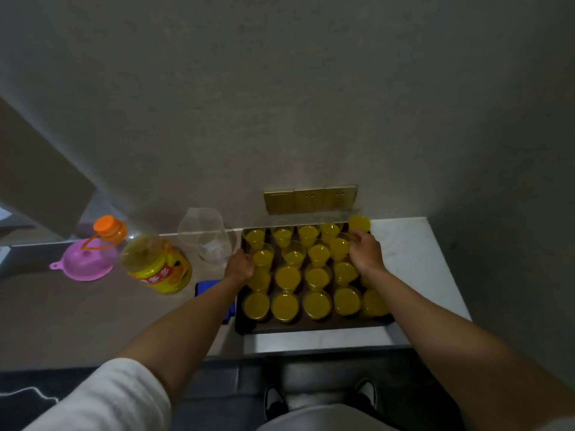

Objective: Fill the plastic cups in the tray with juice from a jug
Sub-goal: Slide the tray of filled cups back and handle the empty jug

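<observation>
A dark tray (311, 327) on the counter holds several clear plastic cups (287, 276) of yellow juice, set in rows. One more filled cup (359, 223) stands at the tray's back right corner. My left hand (240, 268) grips the tray's left rim with curled fingers. My right hand (366, 251) lies over the tray's right rim, its fingers curled down beside the right-hand cups. Just left of the tray, against the wall, the clear plastic jug (203, 236) stands upright and looks empty.
A juice bottle (157, 267) with a yellow label and an orange cap (109, 227) stands left of the jug, next to a pink funnel (84, 262). A blue cloth (208, 287) lies under my left forearm. Gold wall sockets (311, 199) sit behind the tray. The counter's front edge is close to the tray.
</observation>
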Motion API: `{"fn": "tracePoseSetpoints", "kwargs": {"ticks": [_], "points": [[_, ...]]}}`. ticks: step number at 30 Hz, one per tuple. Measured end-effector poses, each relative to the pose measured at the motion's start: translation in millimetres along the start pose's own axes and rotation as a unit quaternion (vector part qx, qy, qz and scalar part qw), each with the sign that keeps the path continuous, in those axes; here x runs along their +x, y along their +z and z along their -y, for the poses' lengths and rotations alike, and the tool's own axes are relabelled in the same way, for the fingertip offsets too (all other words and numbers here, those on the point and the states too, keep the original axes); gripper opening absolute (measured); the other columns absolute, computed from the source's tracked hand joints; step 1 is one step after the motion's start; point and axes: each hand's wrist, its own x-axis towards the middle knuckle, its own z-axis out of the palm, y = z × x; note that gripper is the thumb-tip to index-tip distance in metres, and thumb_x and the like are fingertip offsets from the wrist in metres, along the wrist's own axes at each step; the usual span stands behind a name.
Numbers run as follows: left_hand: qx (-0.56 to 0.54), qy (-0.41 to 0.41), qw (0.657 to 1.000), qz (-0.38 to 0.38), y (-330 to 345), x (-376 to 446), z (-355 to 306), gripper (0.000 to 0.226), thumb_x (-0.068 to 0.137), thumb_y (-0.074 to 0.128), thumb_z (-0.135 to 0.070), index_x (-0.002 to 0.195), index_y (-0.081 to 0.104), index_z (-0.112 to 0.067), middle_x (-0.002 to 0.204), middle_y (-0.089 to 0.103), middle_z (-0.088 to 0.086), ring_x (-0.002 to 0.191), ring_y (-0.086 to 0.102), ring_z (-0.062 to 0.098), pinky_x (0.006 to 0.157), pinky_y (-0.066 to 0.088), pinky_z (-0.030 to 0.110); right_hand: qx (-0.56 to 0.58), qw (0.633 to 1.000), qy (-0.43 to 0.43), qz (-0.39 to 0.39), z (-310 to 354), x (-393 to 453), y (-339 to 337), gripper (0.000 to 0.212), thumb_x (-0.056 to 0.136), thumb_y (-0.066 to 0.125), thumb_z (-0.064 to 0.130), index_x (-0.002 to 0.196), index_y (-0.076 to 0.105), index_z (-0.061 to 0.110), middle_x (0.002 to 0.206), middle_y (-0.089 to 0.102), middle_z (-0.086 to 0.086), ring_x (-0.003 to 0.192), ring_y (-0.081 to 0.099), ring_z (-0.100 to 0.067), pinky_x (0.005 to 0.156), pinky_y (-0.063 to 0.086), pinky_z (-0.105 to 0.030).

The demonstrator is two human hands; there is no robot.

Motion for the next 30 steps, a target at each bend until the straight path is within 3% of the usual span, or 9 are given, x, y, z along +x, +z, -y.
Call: {"fn": "tracePoseSetpoints", "kwargs": {"ticks": [5, 12, 17, 21, 25, 30], "points": [[0.018, -0.056, 0.998, 0.014, 3.8, 4.9, 7.6, 0.032, 0.105, 0.042, -0.015, 0.115, 0.063, 0.007, 0.124, 0.062, 0.027, 0.115, 0.059, 0.042, 0.090, 0.046, 0.041, -0.004, 0.999, -0.009, -0.030, -15.6, 7.3, -24.6, 0.040, 0.101, 0.049, 0.005, 0.139, 0.060, 0.007, 0.140, 0.061, -0.014, 0.130, 0.055, -0.031, 0.101, 0.041, -0.029], [0.045, -0.083, 0.995, 0.043, 8.6, 4.6, 16.3, 0.025, 0.105, 0.045, -0.014, 0.113, 0.060, 0.004, 0.126, 0.061, 0.028, 0.118, 0.058, 0.041, 0.088, 0.042, 0.037, -0.014, 0.997, 0.013, -0.070, -46.1, 17.2, -44.2, 0.032, 0.101, 0.051, 0.005, 0.128, 0.068, 0.006, 0.134, 0.065, -0.016, 0.126, 0.058, -0.033, 0.105, 0.045, -0.036], [0.077, -0.071, 0.993, 0.046, 6.6, 8.4, 35.3, 0.025, 0.105, 0.045, -0.014, 0.115, 0.060, 0.002, 0.127, 0.062, 0.024, 0.118, 0.058, 0.039, 0.096, 0.043, 0.040, -0.015, 0.995, 0.044, -0.086, -62.4, 20.8, -53.4, 0.034, 0.098, 0.050, 0.003, 0.125, 0.069, 0.004, 0.134, 0.064, -0.018, 0.125, 0.058, -0.035, 0.104, 0.044, -0.035], [0.072, -0.073, 0.994, 0.039, 5.0, 10.5, 43.7, 0.030, 0.106, 0.043, -0.014, 0.119, 0.064, 0.003, 0.125, 0.064, 0.025, 0.117, 0.060, 0.039, 0.098, 0.045, 0.041, -0.046, 0.993, 0.079, -0.078, -80.5, 31.5, -56.9, 0.031, 0.099, 0.051, 0.009, 0.124, 0.070, 0.003, 0.132, 0.065, -0.019, 0.123, 0.058, -0.038, 0.102, 0.045, -0.037], [0.070, -0.069, 0.995, 0.034, 7.0, 12.6, 49.5, 0.025, 0.101, 0.054, -0.015, 0.111, 0.069, 0.002, 0.118, 0.068, 0.023, 0.113, 0.062, 0.039, 0.096, 0.047, 0.040, -0.085, 0.989, 0.112, -0.042, -100.7, 41.4, -58.0, 0.031, 0.103, 0.048, 0.015, 0.104, 0.073, -0.003, 0.116, 0.069, -0.024, 0.108, 0.062, -0.041, 0.084, 0.044, -0.034], [0.075, -0.082, 0.993, 0.030, 11.3, 15.6, 54.2, 0.021, 0.098, 0.060, -0.021, 0.108, 0.072, -0.006, 0.115, 0.071, 0.018, 0.111, 0.064, 0.036, 0.093, 0.047, 0.037, -0.120, 0.984, 0.134, 0.006, -121.5, 50.5, -55.2, 0.030, 0.100, 0.051, 0.015, 0.085, 0.071, -0.002, 0.096, 0.068, -0.023, 0.091, 0.063, -0.036, 0.078, 0.045, -0.036]]}}
